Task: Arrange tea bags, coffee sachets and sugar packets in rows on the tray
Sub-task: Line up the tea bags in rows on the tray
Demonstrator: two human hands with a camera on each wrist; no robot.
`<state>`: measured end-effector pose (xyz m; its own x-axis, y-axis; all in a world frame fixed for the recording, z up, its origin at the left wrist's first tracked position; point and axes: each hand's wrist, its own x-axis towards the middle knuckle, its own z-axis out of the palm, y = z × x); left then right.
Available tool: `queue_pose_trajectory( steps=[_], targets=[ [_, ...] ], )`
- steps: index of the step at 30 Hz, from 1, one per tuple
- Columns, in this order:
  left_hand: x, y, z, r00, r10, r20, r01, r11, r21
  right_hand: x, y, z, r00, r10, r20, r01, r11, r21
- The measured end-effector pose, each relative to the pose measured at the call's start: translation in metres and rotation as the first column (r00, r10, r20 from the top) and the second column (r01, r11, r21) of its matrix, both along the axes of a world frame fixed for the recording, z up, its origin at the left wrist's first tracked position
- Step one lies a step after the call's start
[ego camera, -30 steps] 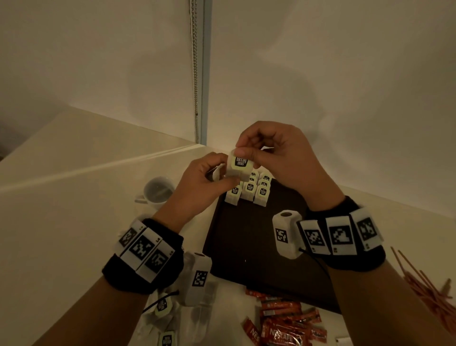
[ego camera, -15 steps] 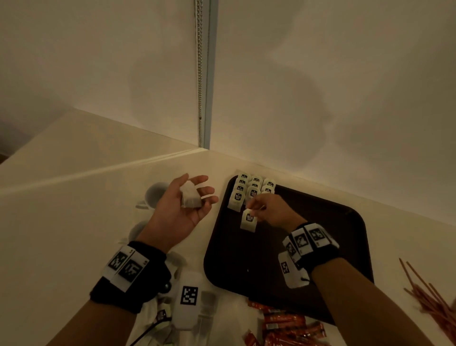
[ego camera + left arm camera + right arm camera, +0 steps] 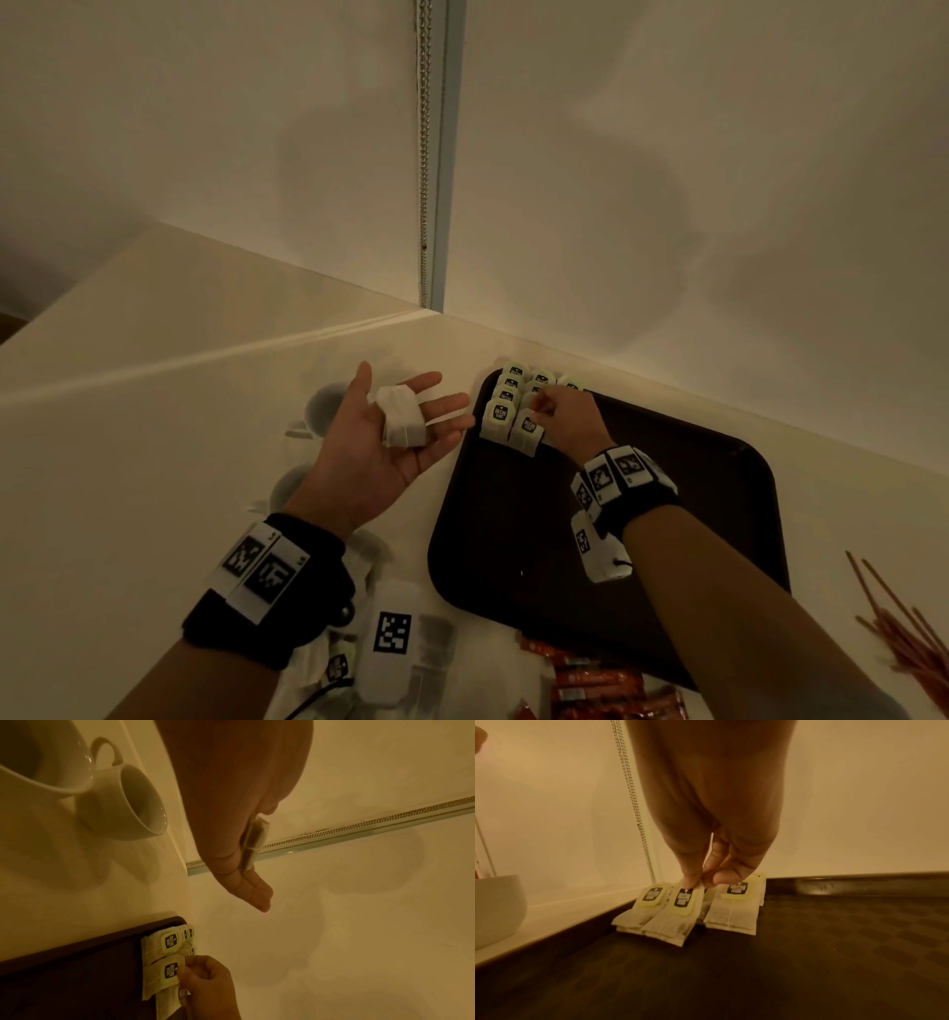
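Note:
Palm up and left of the tray, my left hand [image 3: 436, 411] has its fingers straight, with a white tea bag [image 3: 400, 421] lying loose on them; the same tea bag [image 3: 254, 837] shows against the palm in the left wrist view. My right hand [image 3: 544, 411] is low over the dark brown tray [image 3: 667, 514]. Its thumb and forefinger [image 3: 689, 880] pinch the top of a tagged tea bag [image 3: 677, 914], which lies at the front of the middle row. Several tea bags [image 3: 513, 390] fill rows in the tray's far left corner.
Two white cups [image 3: 128, 805] stand on the counter left of the tray. Red coffee sachets [image 3: 606, 688] lie at the tray's near edge and thin reddish sticks [image 3: 904, 637] at the far right. Loose tea bags [image 3: 318, 663] sit under my left wrist. Walls close the corner.
The hands parted from a shared tea bag. The right hand carried one down onto the tray and slid it up against the rows. The left hand turned palm up with another.

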<state>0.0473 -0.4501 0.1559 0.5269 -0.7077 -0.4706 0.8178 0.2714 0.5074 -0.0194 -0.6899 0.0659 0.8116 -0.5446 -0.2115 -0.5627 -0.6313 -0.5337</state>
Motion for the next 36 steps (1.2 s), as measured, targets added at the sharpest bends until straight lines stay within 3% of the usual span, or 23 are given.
queue_pose_trajectory(
  steps=[4,7,9,12,16,19,21,25,26,36],
  targets=[
    [0.001,0.001,-0.003,0.999,-0.055,-0.002,0.054,0.998,-0.030,0.003,-0.002,-0.002,1.000,-0.028,-0.001,0.028,0.999,-0.015],
    [0.002,-0.002,-0.002,0.995,-0.099,0.018,0.099,0.995,-0.005,0.007,0.013,0.028,0.974,-0.024,0.223,0.016,0.999,0.036],
    [0.002,-0.008,-0.002,0.989,-0.125,0.084,0.120,0.991,0.052,0.009,0.038,0.065,0.916,0.035,0.400,-0.132,0.967,0.217],
    [-0.003,-0.018,0.004,0.950,-0.163,0.268,0.128,0.981,0.143,0.007,0.077,0.116,0.845,0.244,0.476,-0.438,0.826,0.354],
    [-0.009,-0.032,0.019,0.903,-0.110,0.416,0.073,0.992,0.103,0.007,0.089,0.140,0.797,0.423,0.431,-0.515,0.849,0.120],
    [-0.007,-0.032,0.020,0.807,-0.068,0.587,-0.055,0.980,0.189,0.006,0.079,0.147,0.796,0.421,0.435,-0.472,0.882,0.010],
    [-0.006,-0.027,0.019,0.727,-0.085,0.681,-0.079,0.975,0.206,0.003,0.071,0.154,0.806,0.363,0.468,-0.435,0.899,0.050],
    [-0.007,-0.019,0.025,0.471,-0.133,0.872,-0.147,0.963,0.226,-0.006,0.067,0.171,0.811,0.255,0.526,-0.406,0.894,0.191],
    [-0.008,-0.018,0.027,0.437,-0.140,0.888,-0.161,0.960,0.231,-0.007,0.067,0.174,0.810,0.243,0.533,-0.405,0.890,0.209],
    [-0.011,-0.016,0.043,0.519,0.126,0.845,-0.245,0.969,0.007,-0.019,0.071,0.184,0.776,0.131,0.617,-0.423,0.834,0.355]
  ],
)
